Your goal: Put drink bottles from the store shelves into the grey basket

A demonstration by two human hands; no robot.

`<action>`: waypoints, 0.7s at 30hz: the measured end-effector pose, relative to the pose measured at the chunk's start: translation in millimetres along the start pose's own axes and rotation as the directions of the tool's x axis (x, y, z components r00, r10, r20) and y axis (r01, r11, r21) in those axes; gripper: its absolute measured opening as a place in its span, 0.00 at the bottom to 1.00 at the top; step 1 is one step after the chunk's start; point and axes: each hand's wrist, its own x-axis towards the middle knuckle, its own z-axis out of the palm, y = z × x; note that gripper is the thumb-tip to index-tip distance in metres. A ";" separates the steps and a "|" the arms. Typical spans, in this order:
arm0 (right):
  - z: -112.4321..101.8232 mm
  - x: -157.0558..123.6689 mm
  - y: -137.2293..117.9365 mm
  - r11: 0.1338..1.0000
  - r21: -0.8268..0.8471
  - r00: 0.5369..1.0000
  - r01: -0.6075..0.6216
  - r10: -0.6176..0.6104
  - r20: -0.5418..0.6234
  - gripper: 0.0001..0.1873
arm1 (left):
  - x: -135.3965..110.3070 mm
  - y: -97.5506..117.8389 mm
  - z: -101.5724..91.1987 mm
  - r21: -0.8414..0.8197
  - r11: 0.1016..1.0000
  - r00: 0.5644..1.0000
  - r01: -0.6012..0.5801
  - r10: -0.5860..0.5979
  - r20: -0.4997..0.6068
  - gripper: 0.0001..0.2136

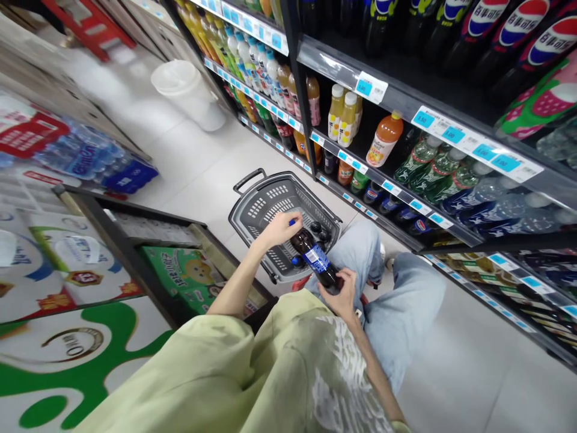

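Note:
A dark soda bottle (317, 260) with a blue label and blue cap is held tilted in front of my body. The fingers of my left hand (283, 231) close round its cap end. My right hand (343, 293) grips the bottle near its base. Just beyond and beneath it, a grey shopping basket (269, 211) sits on the floor. Inside the basket lie other dark bottles (319, 230), partly covered by the held bottle, and one blue cap (297, 261) shows beside it.
Drink shelves (342, 159) run along the right, with an orange drink bottle (386, 138) near a shelf edge. A white bucket (187, 93) stands farther off on the floor. Packs of bottled water (90, 150) and boxed cartons (67, 343) line the left.

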 end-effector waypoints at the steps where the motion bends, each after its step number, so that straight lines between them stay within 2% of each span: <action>1: -2.0 1.6 -3.6 1.000 0.020 1.000 0.016 -0.017 0.025 0.28 | 1.5 -0.1 -0.3 -0.003 1.000 1.000 -0.011 0.011 0.022 0.11; 5: -5.5 5.9 -12.5 0.998 0.063 0.992 -0.028 0.020 0.124 0.32 | 9.7 0.1 0.7 0.000 0.999 0.995 -0.047 0.047 0.090 0.14; 10: -2.6 5.3 -13.4 0.995 0.070 0.994 -0.071 0.065 0.082 0.33 | 18.7 4.1 6.9 0.033 0.994 0.990 -0.106 0.102 0.102 0.14; 17: -0.3 4.6 -10.3 0.999 0.016 0.999 0.044 -0.044 -0.001 0.34 | 22.5 5.6 11.6 0.037 0.986 0.984 -0.163 0.160 0.075 0.12; 21: -0.4 5.0 -8.1 0.996 -0.022 0.996 0.089 -0.089 0.007 0.33 | 22.9 3.8 9.1 0.035 0.984 0.981 -0.176 0.172 0.090 0.11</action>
